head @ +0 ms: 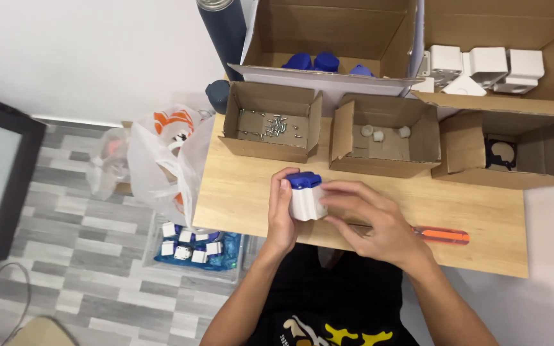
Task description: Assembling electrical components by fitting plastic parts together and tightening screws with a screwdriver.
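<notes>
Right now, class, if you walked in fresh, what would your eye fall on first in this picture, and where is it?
First, the white block with a blue cap, held over the middle of the wooden table between the left hand and the right hand. Next, the row of open cardboard boxes behind it, one scattered with small screws. An orange-handled screwdriver lies by the right wrist.

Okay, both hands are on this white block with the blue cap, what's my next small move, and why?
Probably press the blue cap down flush onto the white block: the left hand braces it, the right hand covers its side, and the screwdriver lies unused.
</notes>
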